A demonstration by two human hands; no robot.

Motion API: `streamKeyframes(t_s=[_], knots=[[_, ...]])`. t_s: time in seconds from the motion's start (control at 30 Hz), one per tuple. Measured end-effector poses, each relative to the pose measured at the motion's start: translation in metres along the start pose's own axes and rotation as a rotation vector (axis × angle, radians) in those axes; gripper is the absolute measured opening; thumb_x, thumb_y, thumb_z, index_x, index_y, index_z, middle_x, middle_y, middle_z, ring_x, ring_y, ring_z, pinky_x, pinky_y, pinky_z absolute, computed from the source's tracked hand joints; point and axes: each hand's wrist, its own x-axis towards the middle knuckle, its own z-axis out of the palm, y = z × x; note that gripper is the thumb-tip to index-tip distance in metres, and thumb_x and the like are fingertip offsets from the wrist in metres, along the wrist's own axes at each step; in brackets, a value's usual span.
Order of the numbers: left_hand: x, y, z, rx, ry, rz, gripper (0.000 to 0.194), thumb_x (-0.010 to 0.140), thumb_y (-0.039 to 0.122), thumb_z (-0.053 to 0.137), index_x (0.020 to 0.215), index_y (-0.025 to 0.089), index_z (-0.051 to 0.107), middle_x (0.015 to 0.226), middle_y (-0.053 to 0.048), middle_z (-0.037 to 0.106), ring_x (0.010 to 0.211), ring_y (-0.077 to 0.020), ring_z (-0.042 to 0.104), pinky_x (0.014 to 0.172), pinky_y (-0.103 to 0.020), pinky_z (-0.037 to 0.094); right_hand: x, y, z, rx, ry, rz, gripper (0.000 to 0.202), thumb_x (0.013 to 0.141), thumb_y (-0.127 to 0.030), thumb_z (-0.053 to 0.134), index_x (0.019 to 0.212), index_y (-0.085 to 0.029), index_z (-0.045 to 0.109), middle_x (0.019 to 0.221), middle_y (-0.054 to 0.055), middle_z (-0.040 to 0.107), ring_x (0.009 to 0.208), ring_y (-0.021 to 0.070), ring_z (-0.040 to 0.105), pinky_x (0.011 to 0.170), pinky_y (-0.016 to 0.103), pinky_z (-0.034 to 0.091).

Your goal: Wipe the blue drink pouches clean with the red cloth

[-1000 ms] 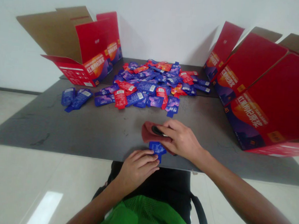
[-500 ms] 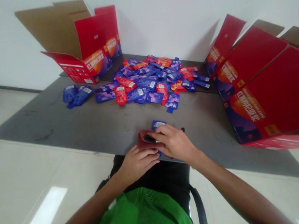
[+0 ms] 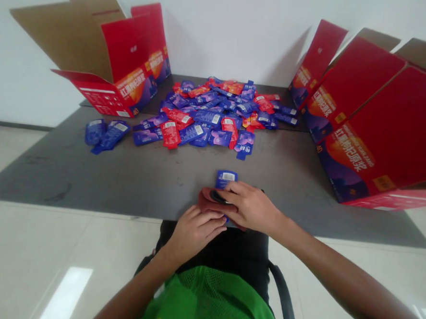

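A blue sachet (image 3: 227, 176) with a white barcode label lies near the front edge of the table, its middle covered by a reddish-brown cloth (image 3: 206, 201). My right hand (image 3: 251, 205) is closed on the cloth, pressing it over the sachet; a small black piece shows under the fingers, its kind unclear. My left hand (image 3: 196, 230) is at the table edge, fingers together at the sachet's near end, where a bit of blue shows beside the fingertips. Its thumb is hidden.
Beyond the hands lies a heap of blue and red sachets (image 3: 212, 116). A few blue sachets (image 3: 109, 136) lie apart at the left. Open red cartons stand at the left (image 3: 126, 77) and right (image 3: 374, 126) of the grey table (image 3: 154, 180), with a white wall behind.
The cloth and my right hand have shifted very slightly, uncovering a little more of the sachet's far end. My left hand stays at its near end. The view has moved slightly.
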Motion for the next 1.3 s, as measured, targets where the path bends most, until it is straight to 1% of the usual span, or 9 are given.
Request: streamKeyframes(t_s=[0.23, 0.37, 0.5, 0.63, 0.77, 0.9, 1.03, 1.17, 1.3], knots=[[0.001, 0.002, -0.001, -0.047, 0.008, 0.001, 0.015, 0.095, 0.026, 0.072, 0.108, 0.021, 0.076, 0.108, -0.001, 0.079, 0.112, -0.0210, 0.071, 0.093, -0.037, 0.055, 0.038, 0.049, -0.002, -0.129, 0.080, 0.133, 0.033, 0.099, -0.038, 0.064, 0.125, -0.018, 0.072, 0.098, 0.008, 0.067, 0.092, 0.0220, 0.064, 0.080, 0.033, 0.051], [0.000, 0.002, -0.001, -0.029, 0.004, 0.004, 0.015, 0.095, 0.027, 0.072, 0.109, 0.022, 0.076, 0.109, -0.002, 0.079, 0.111, -0.0207, 0.072, 0.093, -0.037, 0.056, 0.030, 0.023, -0.014, -0.125, 0.141, 0.097, 0.034, 0.100, -0.038, 0.061, 0.128, -0.020, 0.069, 0.102, 0.009, 0.067, 0.092, 0.0217, 0.063, 0.079, 0.033, 0.051], [0.000, 0.001, -0.001, 0.006, 0.022, 0.008, 0.013, 0.096, 0.029, 0.071, 0.106, 0.024, 0.077, 0.103, -0.001, 0.080, 0.097, -0.0180, 0.075, 0.089, -0.035, 0.057, 0.004, -0.005, -0.003, 0.010, -0.007, 0.015, 0.032, 0.101, -0.035, 0.061, 0.129, -0.022, 0.068, 0.109, 0.008, 0.068, 0.097, 0.0206, 0.065, 0.082, 0.032, 0.053], [0.000, 0.002, -0.001, -0.028, 0.011, 0.002, 0.014, 0.096, 0.026, 0.071, 0.108, 0.022, 0.076, 0.108, -0.002, 0.079, 0.110, -0.0210, 0.073, 0.092, -0.036, 0.057, 0.017, 0.030, 0.009, 0.020, 0.041, 0.104, 0.034, 0.099, -0.040, 0.064, 0.127, -0.021, 0.070, 0.101, 0.008, 0.068, 0.093, 0.0203, 0.065, 0.082, 0.031, 0.052], [0.001, 0.002, -0.001, -0.050, 0.026, -0.006, 0.014, 0.095, 0.025, 0.072, 0.108, 0.021, 0.076, 0.109, -0.002, 0.079, 0.110, -0.0209, 0.073, 0.092, -0.037, 0.057, 0.040, 0.057, -0.006, -0.126, 0.121, 0.155, 0.031, 0.099, -0.041, 0.064, 0.119, -0.019, 0.073, 0.095, 0.008, 0.067, 0.087, 0.0212, 0.063, 0.076, 0.031, 0.050], [0.001, 0.002, -0.002, -0.048, 0.034, -0.005, 0.013, 0.094, 0.026, 0.073, 0.107, 0.021, 0.076, 0.107, -0.001, 0.080, 0.109, -0.0207, 0.073, 0.091, -0.037, 0.057, 0.024, 0.019, -0.019, -0.076, 0.151, 0.107, 0.033, 0.101, -0.040, 0.061, 0.123, -0.018, 0.071, 0.102, 0.009, 0.066, 0.091, 0.0208, 0.063, 0.077, 0.032, 0.051], [0.000, 0.001, -0.001, -0.029, 0.046, -0.008, 0.013, 0.092, 0.026, 0.076, 0.105, 0.022, 0.076, 0.103, 0.001, 0.080, 0.096, -0.0187, 0.075, 0.088, -0.036, 0.057, 0.002, -0.008, -0.003, 0.019, -0.038, 0.030, 0.032, 0.101, -0.034, 0.061, 0.130, -0.022, 0.068, 0.109, 0.007, 0.068, 0.097, 0.0205, 0.065, 0.083, 0.031, 0.053], [0.001, 0.001, -0.001, -0.058, 0.022, -0.007, 0.016, 0.093, 0.025, 0.075, 0.108, 0.021, 0.075, 0.109, 0.000, 0.079, 0.110, -0.0199, 0.072, 0.092, -0.036, 0.056, 0.018, 0.028, 0.012, -0.006, 0.029, 0.095, 0.034, 0.099, -0.039, 0.064, 0.128, -0.021, 0.070, 0.104, 0.007, 0.068, 0.095, 0.0206, 0.065, 0.082, 0.031, 0.052], [0.002, 0.002, -0.001, -0.057, 0.022, -0.018, 0.015, 0.093, 0.025, 0.074, 0.108, 0.020, 0.075, 0.109, 0.000, 0.079, 0.110, -0.0200, 0.073, 0.092, -0.037, 0.056, 0.041, 0.058, -0.004, -0.139, 0.101, 0.169, 0.034, 0.099, -0.040, 0.064, 0.123, -0.018, 0.072, 0.098, 0.009, 0.067, 0.091, 0.0225, 0.064, 0.080, 0.033, 0.051]])
